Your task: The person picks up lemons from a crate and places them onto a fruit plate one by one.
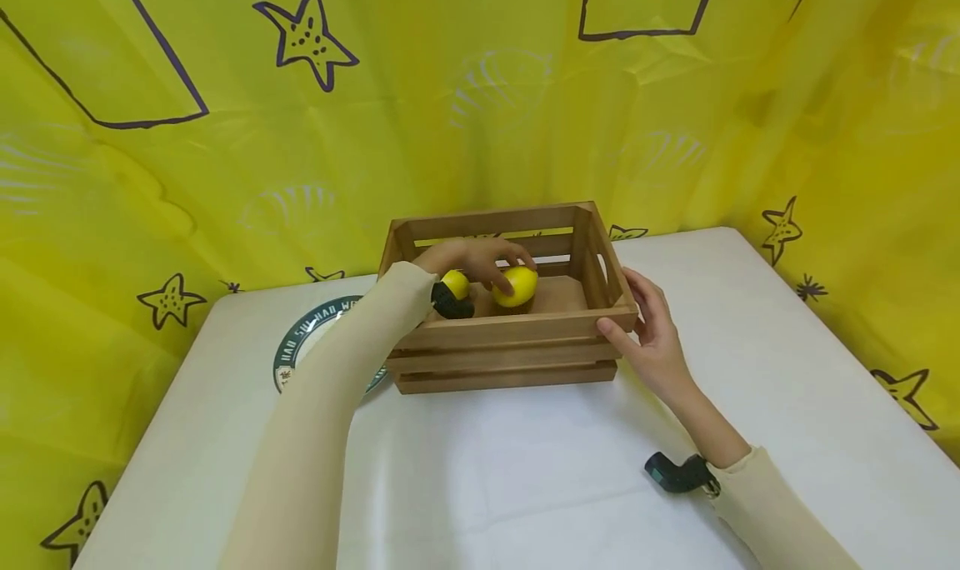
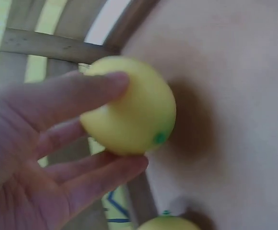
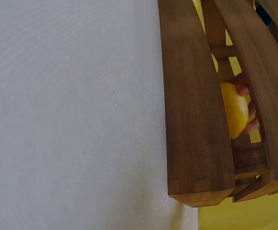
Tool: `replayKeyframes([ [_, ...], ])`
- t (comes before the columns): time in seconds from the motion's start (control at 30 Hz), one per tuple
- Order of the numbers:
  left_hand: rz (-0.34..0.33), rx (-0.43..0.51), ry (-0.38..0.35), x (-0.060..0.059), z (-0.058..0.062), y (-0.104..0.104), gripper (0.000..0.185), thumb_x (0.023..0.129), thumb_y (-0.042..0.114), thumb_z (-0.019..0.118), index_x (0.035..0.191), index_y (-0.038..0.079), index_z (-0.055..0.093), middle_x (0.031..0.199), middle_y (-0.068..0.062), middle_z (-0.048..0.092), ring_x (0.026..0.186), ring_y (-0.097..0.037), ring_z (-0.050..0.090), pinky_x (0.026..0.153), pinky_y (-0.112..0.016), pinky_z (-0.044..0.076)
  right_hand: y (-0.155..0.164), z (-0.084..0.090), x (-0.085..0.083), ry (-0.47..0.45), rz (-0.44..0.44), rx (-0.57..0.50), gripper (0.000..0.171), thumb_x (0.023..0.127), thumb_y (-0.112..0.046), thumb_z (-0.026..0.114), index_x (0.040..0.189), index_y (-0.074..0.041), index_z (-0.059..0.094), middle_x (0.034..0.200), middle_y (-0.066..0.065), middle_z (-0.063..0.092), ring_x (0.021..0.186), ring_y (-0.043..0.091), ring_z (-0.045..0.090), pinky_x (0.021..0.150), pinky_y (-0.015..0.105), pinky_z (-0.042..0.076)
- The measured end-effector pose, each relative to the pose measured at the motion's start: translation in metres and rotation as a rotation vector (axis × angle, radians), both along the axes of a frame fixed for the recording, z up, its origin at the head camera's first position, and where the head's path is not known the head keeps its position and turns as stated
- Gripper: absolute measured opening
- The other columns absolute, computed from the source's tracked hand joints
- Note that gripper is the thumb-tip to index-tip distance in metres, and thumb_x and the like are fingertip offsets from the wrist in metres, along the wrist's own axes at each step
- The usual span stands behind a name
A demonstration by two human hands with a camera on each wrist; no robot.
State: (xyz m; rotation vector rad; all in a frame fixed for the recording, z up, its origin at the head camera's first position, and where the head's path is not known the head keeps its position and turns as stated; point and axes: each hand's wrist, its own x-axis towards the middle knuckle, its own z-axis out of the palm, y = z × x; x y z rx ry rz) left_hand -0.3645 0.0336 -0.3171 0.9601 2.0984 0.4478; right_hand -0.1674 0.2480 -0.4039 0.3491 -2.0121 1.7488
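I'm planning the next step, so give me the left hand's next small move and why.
Probably lift the held lemon clear of the slatted wooden crate: the left hand grips it, the right wrist view shows it between the slats, so below the rim, and the right hand holds the crate's right end, which should steady the crate.
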Motion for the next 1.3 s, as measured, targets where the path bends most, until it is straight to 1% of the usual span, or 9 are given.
replayKeyframes([
  [0.13, -0.083, 0.063, 0.105, 0.000, 0.007, 0.002, 0.053, 0.092, 0.011, 0.068, 0.142, 0.015, 0.049, 0.148, -0.010, 0.043, 0.132, -0.025, 0.041, 0.107, -0.039, 0.040, 0.000, 0.001, 0.001, -0.006, -0.004, 0.011, 0.071, 0.086, 0.017, 0.058, 0.149, -0.002, 0.032, 0.147, 0.004, 0.032, 0.133, 0.009, 0.037, 0.100, 0.014, 0.036],
  [0.23, -0.113, 0.108, 0.140, 0.001, 0.012, 0.003, 0.054, 0.091, 0.013, 0.069, 0.142, 0.013, 0.050, 0.144, -0.007, 0.049, 0.133, -0.021, 0.040, 0.112, -0.038, 0.033, 0.000, 0.002, 0.001, -0.011, -0.002, 0.009, 0.071, 0.086, 0.017, 0.058, 0.149, -0.003, 0.032, 0.146, 0.004, 0.032, 0.133, 0.011, 0.037, 0.100, 0.014, 0.036],
  [0.4, -0.102, 0.173, 0.102, 0.002, 0.015, 0.001, 0.056, 0.090, 0.012, 0.070, 0.142, 0.011, 0.050, 0.144, -0.005, 0.050, 0.130, -0.018, 0.043, 0.107, -0.034, 0.039, -0.002, 0.001, 0.000, -0.022, -0.012, 0.015, 0.071, 0.086, 0.016, 0.058, 0.149, -0.004, 0.032, 0.145, 0.003, 0.033, 0.132, 0.011, 0.038, 0.099, 0.015, 0.036],
  [0.57, -0.126, 0.234, 0.109, 0.000, 0.015, -0.001, 0.056, 0.089, 0.009, 0.071, 0.142, 0.008, 0.050, 0.146, -0.006, 0.048, 0.128, -0.018, 0.043, 0.101, -0.029, 0.043, -0.004, 0.001, 0.000, -0.018, -0.010, 0.012, 0.071, 0.086, 0.016, 0.057, 0.149, -0.004, 0.032, 0.146, 0.002, 0.033, 0.131, 0.011, 0.039, 0.098, 0.015, 0.038],
  [0.77, -0.120, 0.328, 0.110, 0.000, 0.017, 0.001, 0.054, 0.089, 0.005, 0.070, 0.140, 0.009, 0.052, 0.146, -0.006, 0.047, 0.122, -0.018, 0.047, 0.093, -0.029, 0.049, -0.003, 0.000, 0.000, -0.005, -0.011, -0.009, 0.071, 0.086, 0.018, 0.056, 0.149, -0.006, 0.033, 0.148, 0.004, 0.032, 0.130, 0.012, 0.040, 0.095, 0.017, 0.038],
  [0.9, -0.077, 0.358, 0.123, 0.003, 0.020, 0.002, 0.054, 0.088, 0.002, 0.070, 0.139, 0.011, 0.053, 0.146, -0.003, 0.046, 0.122, -0.018, 0.047, 0.096, -0.027, 0.047, -0.003, -0.001, 0.001, 0.006, -0.004, -0.032, 0.071, 0.086, 0.019, 0.055, 0.149, -0.007, 0.035, 0.147, 0.005, 0.033, 0.129, 0.011, 0.040, 0.095, 0.017, 0.038],
  [1.03, -0.014, 0.415, 0.047, 0.007, 0.022, 0.004, 0.055, 0.089, 0.001, 0.068, 0.141, 0.011, 0.050, 0.145, -0.004, 0.045, 0.119, -0.019, 0.050, 0.096, -0.028, 0.048, -0.002, -0.001, 0.002, 0.012, -0.002, -0.062, 0.071, 0.085, 0.019, 0.055, 0.148, -0.008, 0.036, 0.145, 0.002, 0.035, 0.127, 0.011, 0.042, 0.095, 0.017, 0.038],
  [1.13, -0.005, 0.483, 0.002, 0.010, 0.025, 0.005, 0.056, 0.090, 0.003, 0.068, 0.142, 0.010, 0.048, 0.144, -0.005, 0.046, 0.120, -0.018, 0.052, 0.097, -0.028, 0.048, -0.003, -0.001, 0.002, 0.006, -0.003, -0.063, 0.070, 0.086, 0.019, 0.054, 0.148, -0.008, 0.036, 0.145, 0.001, 0.035, 0.127, 0.011, 0.041, 0.097, 0.015, 0.037],
  [1.3, 0.003, 0.568, 0.023, 0.015, 0.029, 0.000, 0.056, 0.090, 0.004, 0.068, 0.142, 0.007, 0.048, 0.144, -0.008, 0.048, 0.120, -0.017, 0.054, 0.101, -0.027, 0.046, -0.004, 0.000, 0.000, -0.010, 0.012, -0.066, 0.070, 0.087, 0.018, 0.055, 0.149, -0.008, 0.036, 0.146, 0.002, 0.035, 0.129, 0.012, 0.040, 0.099, 0.013, 0.037],
])
